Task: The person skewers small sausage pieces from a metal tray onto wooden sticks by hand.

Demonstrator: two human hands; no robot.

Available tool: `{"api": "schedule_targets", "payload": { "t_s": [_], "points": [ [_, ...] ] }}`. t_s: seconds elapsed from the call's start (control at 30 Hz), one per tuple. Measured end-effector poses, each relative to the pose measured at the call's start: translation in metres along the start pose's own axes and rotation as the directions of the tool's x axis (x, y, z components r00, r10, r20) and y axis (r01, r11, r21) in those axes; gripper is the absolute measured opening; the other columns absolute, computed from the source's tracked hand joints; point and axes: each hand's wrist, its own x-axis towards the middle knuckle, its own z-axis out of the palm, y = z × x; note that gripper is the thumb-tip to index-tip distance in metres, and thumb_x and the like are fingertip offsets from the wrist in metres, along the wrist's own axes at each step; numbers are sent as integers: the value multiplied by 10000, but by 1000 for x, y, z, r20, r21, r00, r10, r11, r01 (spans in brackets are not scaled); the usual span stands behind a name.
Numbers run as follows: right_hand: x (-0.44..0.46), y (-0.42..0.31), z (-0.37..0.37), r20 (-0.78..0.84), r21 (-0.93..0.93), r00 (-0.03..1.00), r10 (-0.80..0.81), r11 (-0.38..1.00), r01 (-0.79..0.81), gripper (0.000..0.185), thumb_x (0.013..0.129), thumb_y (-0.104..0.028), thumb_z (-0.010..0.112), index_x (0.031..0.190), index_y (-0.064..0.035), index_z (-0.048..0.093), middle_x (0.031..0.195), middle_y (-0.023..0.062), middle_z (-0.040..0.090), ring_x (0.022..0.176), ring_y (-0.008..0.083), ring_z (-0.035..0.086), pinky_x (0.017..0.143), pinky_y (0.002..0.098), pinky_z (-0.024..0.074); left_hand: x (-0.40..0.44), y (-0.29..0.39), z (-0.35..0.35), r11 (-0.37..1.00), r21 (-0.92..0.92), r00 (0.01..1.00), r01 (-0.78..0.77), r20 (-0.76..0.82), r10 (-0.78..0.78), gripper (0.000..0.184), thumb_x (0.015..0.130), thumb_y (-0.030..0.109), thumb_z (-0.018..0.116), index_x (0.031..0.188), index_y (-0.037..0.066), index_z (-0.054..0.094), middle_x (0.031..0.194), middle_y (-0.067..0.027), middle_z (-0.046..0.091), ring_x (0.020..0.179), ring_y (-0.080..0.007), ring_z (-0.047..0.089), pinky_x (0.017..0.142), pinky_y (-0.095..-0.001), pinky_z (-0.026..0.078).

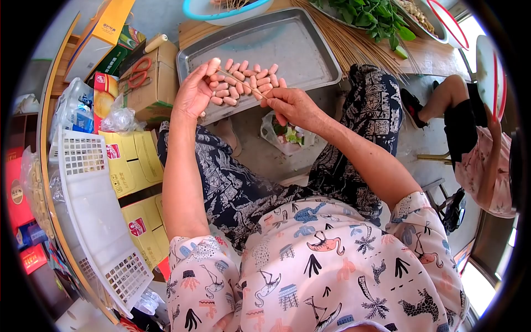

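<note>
Food-preparation area, type of premises not determinable: a metal tray (260,33) at the table's (437,67) edge, leafy greens (365,16), bundled skewers (326,39), stacked cartons (133,160).

To the left of the left hand (192,91), I identify red-handled scissors (139,73) on a cardboard box (160,83), yellow cartons (131,160) and a white plastic basket (91,191). Well right of the right hand (293,108), I register another person (482,166).

On wooden table (191,34): 1 metal tray (293,72); behind tray, 1 blue-rimmed basin (224,21); right of tray, thin sticks (326,41), 1 plate of greens (330,12), probably 1 bowl (441,37).
</note>
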Motion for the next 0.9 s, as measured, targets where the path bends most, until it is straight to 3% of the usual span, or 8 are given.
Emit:
{"api": "schedule_targets", "payload": {
  "t_s": [0.63, 0.7, 0.9],
  "points": [
    [0, 1, 1, -18, -13, 1000, -22, 1000, 21, 209, 946, -176, 470, 971, -32, 620, 511, -5, 514, 497, 48, 476, 499, 232, 377, -3, 1, 6, 996, 10, 996, 85, -5, -85, 341, 868, 229, 642, 1118, 10, 566, 780, -5, 539, 661, -77, 492, 583, -195, 421],
    [0, 1, 3, -20, 24, 1000, -18, 1000, 19, 208, 947, -175, 469, 969, -28, 614, 518, -3, 513, 501, 48, 483, 494, 232, 374, -3, 1, 8, 996, -8, 996, 92, 14, -92, 346, 863, 192, 641, 1116, -35, 577, 755, -28, 539, 669, -93, 487, 575, -229, 415],
    [2, -3, 4, -26, 37, 1000, -16, 999, 17, 201, 945, -167, 458, 967, -29, 604, 532, 1, 519, 487, 55, 474, 484, 231, 365, 1, -3, 12, 998, 29, 998, 57, -19, -57, 384, 854, 201, 653, 1141, -40, 570, 756, -22, 542, 656, -89, 480, 562, -228, 409]
  ]
}}
